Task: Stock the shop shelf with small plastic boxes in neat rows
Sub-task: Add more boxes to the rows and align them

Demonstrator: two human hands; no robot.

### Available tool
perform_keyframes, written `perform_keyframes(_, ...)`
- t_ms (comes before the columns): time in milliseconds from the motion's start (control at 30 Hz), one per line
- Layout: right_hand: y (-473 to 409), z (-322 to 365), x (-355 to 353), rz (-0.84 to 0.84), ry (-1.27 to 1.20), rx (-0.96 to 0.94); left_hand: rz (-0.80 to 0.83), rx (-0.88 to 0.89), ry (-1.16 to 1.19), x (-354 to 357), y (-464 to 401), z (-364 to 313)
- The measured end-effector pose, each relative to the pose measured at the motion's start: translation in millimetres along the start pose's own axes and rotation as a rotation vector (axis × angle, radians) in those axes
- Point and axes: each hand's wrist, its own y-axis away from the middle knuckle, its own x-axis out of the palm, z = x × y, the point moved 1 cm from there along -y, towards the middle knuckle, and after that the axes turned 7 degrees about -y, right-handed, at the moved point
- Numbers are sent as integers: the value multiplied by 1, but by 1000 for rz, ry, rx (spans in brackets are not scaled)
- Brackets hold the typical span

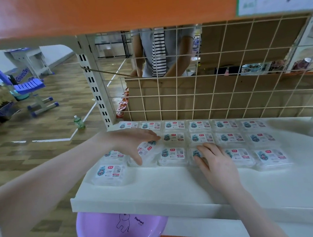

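Several small clear plastic boxes with white, blue and red labels lie in rows on the white shelf (177, 185). My left hand (133, 141) reaches over the left part of the rows, thumb and fingers spread around a skewed box (147, 153) in the second column. My right hand (217, 160) lies flat on a front-row box (196, 153), fingers straight, covering most of it. One box (110, 173) sits further forward at the left end of the shelf.
A wire grid (225, 92) backs the shelf, with cardboard and a person in a striped top behind it. An orange shelf (103, 8) hangs overhead. A purple plastic basin (120, 232) sits below the shelf's front edge. A white upright post (92, 80) stands at left.
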Motion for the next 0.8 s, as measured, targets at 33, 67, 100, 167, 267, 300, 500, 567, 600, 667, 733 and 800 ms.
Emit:
perform_keyframes(33,0,0,0,-4,0,1,-9,-3,10,2,0,1)
perform_keyframes(67,0,0,1,-8,-1,2,-40,-20,-8,3,1,1)
perform_keyframes(100,0,-1,1,-14,-3,3,-61,-19,-35,4,3,1)
perform_keyframes(167,0,-1,2,-26,-1,1,-81,-47,-61,9,6,-1)
perform_keyframes(267,0,-2,2,-34,5,-8,-91,-66,-70,16,10,1)
perform_keyframes(300,0,-2,2,-36,7,-8,-88,-67,-53,16,12,2)
perform_keyframes(500,0,-2,1,-13,2,12,-88,32,-7,8,18,9)
perform_keyframes(567,1,-2,1,-9,-1,20,-93,79,0,5,16,6)
perform_keyframes(600,0,-1,0,-8,1,20,-83,102,-4,3,14,4)
perform_keyframes(667,0,0,0,-6,4,17,-46,142,-16,2,9,0)
perform_keyframes(733,-1,1,0,-1,1,24,-13,151,-32,1,5,-4)
perform_keyframes(800,-1,1,-1,8,-3,37,-13,135,-45,-1,3,-6)
